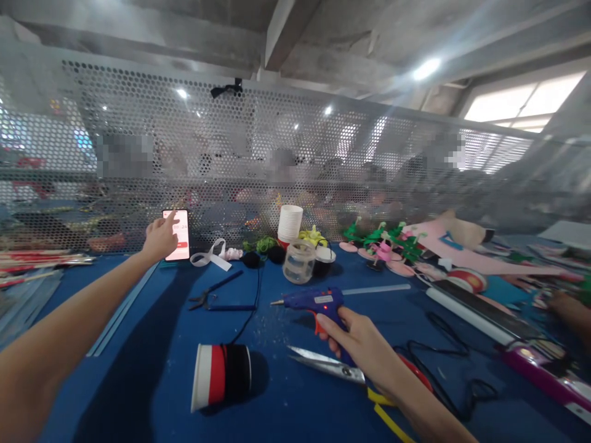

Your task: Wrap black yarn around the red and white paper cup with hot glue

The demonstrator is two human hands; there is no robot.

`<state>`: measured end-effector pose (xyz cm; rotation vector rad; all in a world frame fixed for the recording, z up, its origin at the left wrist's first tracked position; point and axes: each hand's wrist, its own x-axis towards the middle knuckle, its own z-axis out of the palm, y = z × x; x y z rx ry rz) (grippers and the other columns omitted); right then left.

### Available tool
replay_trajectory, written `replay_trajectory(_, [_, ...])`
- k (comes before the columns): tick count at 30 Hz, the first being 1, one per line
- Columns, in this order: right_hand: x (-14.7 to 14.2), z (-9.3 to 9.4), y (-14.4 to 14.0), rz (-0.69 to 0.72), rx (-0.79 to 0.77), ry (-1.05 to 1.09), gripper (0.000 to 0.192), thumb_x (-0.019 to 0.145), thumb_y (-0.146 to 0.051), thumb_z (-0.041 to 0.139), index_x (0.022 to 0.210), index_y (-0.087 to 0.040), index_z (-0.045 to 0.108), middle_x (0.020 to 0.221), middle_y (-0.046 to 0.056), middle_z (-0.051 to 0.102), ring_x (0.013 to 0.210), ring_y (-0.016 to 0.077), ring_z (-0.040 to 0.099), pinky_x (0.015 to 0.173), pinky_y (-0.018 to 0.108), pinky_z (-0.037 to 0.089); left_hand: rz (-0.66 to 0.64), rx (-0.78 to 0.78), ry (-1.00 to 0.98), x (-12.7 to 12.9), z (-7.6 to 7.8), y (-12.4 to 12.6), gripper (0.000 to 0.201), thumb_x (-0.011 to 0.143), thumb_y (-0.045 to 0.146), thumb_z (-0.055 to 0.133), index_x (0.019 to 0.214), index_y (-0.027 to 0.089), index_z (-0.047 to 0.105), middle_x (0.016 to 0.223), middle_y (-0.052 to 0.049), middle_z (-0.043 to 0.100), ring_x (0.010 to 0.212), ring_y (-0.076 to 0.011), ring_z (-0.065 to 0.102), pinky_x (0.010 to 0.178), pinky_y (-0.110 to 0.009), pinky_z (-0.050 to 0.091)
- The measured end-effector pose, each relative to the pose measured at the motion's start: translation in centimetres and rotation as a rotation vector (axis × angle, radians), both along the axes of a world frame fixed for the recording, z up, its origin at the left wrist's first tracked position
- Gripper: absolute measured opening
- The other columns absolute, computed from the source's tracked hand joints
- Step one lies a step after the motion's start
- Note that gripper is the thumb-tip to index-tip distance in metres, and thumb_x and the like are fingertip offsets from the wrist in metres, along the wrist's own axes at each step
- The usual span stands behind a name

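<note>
Head view: nearest, a white, red and black cup [221,376] appeared to lie on its side, a black cord [243,326] trailing from it. To its right, metal scissors [330,364] lay part-open, blades pointing left, just below the right hand [339,335].

That hand gripped a blue glue gun [314,299], which sat above the middle of the blue table [161,369], nozzle to the left, red light lit. In my judgement, the nozzle was probably hot; with attention on the far hand, it could brush the cord or pliers [221,301], and a stray squeeze of the orange trigger could drip glue on the table. Lowering the grip carelessly could meet the scissors.

The right forearm entered from the lower right corner, digits wrapped around the handle, one near the trigger.

Farther on stood a clear jar [299,263]. Beyond the pliers, the left hand [159,237] ended a long forward reach, index finger extended to the screen of an upright phone [181,246], other fingers curled, gripping nothing visible. Shapes behind the perforated panel [258,123] were too blurred to identify fairly.
</note>
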<state>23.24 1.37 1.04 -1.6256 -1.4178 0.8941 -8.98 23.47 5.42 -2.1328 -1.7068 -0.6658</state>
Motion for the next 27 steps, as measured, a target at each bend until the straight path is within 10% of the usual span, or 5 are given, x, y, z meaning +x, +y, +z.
replay_trajectory(6, [0.5, 0.1, 0.3, -0.011, 0.056, -0.009, 0.030, 0.072, -0.043, 0.043, 0.065, -0.015, 0.049, 0.060, 0.004, 0.058, 0.049, 0.0106, 0.051, 0.048, 0.022, 0.041, 0.040, 0.066, -0.071, 0.8, 0.4, -2.3, 0.053, 0.069, 0.020, 0.036, 0.119, 0.003, 0.033, 0.111, -0.015, 0.052, 0.104, -0.0255, 0.043, 0.085, -0.034, 0.032])
replay_trajectory(13, [1.3, -1.1, 1.8, -0.061, -0.013, -0.236, 0.033, 0.078, -0.039, 0.032, 0.064, -0.014, 0.048, 0.057, 0.005, 0.058, 0.043, 0.0098, 0.051, 0.044, 0.021, 0.041, -0.119, -0.660, -0.185, 1.2, -0.3, -11.2, 0.046, 0.073, 0.048, 0.029, 0.062, 0.015, 0.060, 0.069, -0.007, 0.064, 0.069, -0.0209, 0.059, 0.064, -0.027, 0.040])
replay_trajectory(17, [1.1, -1.5, 2.3, -0.070, -0.104, -0.411, 0.037, 0.081, -0.039, 0.027, 0.068, -0.014, 0.051, 0.052, 0.004, 0.057, 0.037, 0.0109, 0.051, 0.040, 0.021, 0.040, -0.253, -1.027, -0.442, 2.8, -0.8, -16.8, 0.048, 0.071, 0.053, 0.033, 0.062, 0.015, 0.061, 0.064, -0.004, 0.062, 0.065, -0.0168, 0.056, 0.057, -0.024, 0.040])
replay_trajectory(27, [0.0, -1.3, 1.8, -0.213, 0.059, -0.815, 0.025, 0.075, -0.029, 0.046, 0.077, -0.010, 0.062, 0.095, 0.020, 0.052, 0.097, 0.0309, 0.045, 0.074, 0.037, 0.035, -0.414, -1.127, -1.110, 6.8, -3.3, -21.4, 0.035, 0.071, 0.042, 0.046, 0.079, 0.011, 0.060, 0.077, -0.004, 0.063, 0.071, -0.0141, 0.052, 0.068, -0.024, 0.038])
